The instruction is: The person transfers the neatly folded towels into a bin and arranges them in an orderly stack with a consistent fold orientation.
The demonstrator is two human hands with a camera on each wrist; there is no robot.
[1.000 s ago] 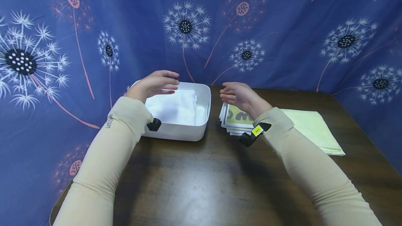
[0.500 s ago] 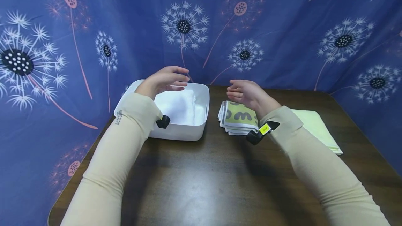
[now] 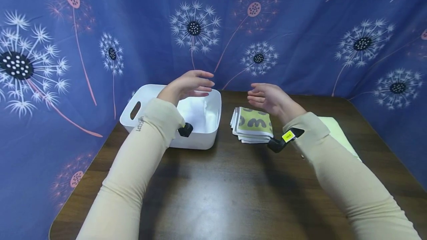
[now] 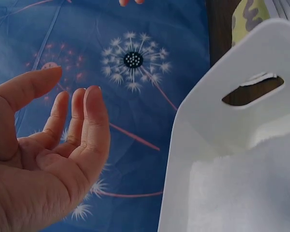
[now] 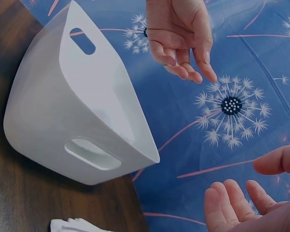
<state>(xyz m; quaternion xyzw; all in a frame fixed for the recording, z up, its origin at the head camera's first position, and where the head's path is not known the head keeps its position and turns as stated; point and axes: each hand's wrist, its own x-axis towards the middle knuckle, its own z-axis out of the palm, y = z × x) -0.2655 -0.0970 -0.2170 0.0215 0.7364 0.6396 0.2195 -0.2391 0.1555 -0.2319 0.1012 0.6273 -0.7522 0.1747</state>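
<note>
My left hand (image 3: 191, 86) hovers above the white plastic basket (image 3: 160, 90), its fingers loosely bent and holding nothing. Inside the basket lies folded white cloth (image 3: 195, 112), partly hidden by the left hand and sleeve. Over the back of the folded stack of yellow-green patterned cloths (image 3: 255, 123) hangs my right hand (image 3: 273, 99), also holding nothing. The two palms face each other with a gap between them. In the left wrist view the left hand (image 4: 58, 145) shows a relaxed palm beside the basket's wall (image 4: 176, 145); the right hand (image 5: 253, 203) appears likewise relaxed in the right wrist view.
A folded pale yellow cloth (image 3: 338, 132) lies on the brown wooden table (image 3: 213, 188) at the right, partly covered by the right sleeve. Blue dandelion-print fabric (image 3: 220, 29) hangs behind the table and along its sides. The basket has oval handle holes (image 5: 93, 154).
Both hands have drifted to the right in the head view, still raised and apart. More of the basket's left side and the patterned stack now shows. The cloths have stayed put.
</note>
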